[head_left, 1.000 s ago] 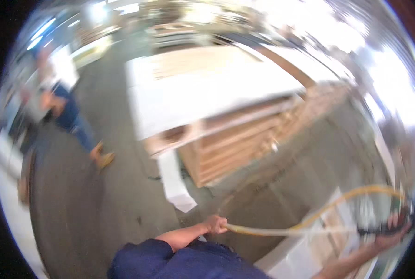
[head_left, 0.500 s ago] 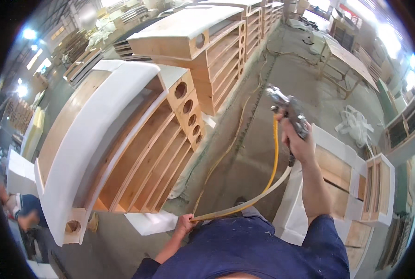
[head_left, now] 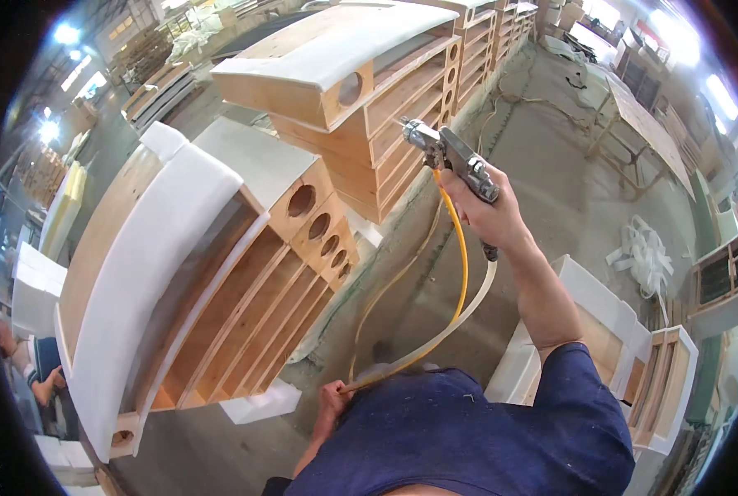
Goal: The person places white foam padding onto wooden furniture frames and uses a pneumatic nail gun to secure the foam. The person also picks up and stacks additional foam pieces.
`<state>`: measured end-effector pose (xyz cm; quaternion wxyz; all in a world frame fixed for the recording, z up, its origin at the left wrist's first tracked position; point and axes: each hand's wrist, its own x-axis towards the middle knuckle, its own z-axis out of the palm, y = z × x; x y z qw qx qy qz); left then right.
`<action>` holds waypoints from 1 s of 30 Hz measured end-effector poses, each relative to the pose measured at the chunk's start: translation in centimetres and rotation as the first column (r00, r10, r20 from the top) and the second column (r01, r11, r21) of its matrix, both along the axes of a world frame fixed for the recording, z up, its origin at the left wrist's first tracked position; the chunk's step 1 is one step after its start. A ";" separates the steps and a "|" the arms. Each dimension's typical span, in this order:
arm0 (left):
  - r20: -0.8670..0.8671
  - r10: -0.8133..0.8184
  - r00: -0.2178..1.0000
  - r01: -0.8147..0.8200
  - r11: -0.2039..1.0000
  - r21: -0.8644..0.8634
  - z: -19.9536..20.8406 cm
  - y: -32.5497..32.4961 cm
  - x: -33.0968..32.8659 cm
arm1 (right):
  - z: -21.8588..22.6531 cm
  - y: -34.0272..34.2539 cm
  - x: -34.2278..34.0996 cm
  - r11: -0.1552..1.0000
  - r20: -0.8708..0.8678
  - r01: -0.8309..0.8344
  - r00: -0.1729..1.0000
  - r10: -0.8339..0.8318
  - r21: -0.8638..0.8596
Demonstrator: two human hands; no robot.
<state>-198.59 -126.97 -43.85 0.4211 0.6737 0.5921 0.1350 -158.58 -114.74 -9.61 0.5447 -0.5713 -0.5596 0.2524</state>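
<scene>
- Head view: right grip (head_left: 491, 202), bare hand, wrapped round silver metal spray gun (head_left: 460, 159), nozzle pointing up-left.
- Spray gun raised above grey floor (head_left: 551, 190), out in front of the body.
- Left grip (head_left: 333, 400), bare hand near the waist, closed on thin yellow hose (head_left: 463, 273) and thicker whitish hose (head_left: 478, 299); both run up to gun.
- Left: curved pale-wood frame stack (head_left: 236, 335), round holes at end, white padding (head_left: 154, 240) over top.
- Right: white-padded wooden frame piece (head_left: 669, 388), near right forearm.
- Co-worker (head_left: 48, 364) at far left edge.

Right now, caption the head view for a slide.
Right hand points a metal spray gun toward stacked wooden frames; left hand grips its hoses.
</scene>
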 end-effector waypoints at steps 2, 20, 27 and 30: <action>-0.013 -0.057 0.998 0.057 0.997 0.057 0.1 1.9 1.4 | 0.5 1.2 1.4 0.999 0.005 0.030 1.000 -0.030 -0.018; -0.293 0.106 0.950 -0.151 0.979 -0.134 1.8 -1.0 14.7 | -4.1 6.0 15.0 0.994 -0.135 -0.091 0.987 0.083 -0.056; -0.288 0.191 0.938 -0.255 0.945 -0.207 -0.3 -4.0 15.6 | -2.8 3.4 13.3 0.944 0.078 -0.329 0.942 0.328 -0.001; -0.296 0.168 0.940 -0.226 0.959 -0.173 -0.8 -3.6 15.4 | -3.5 3.3 12.9 0.942 0.082 -0.334 0.940 0.331 0.028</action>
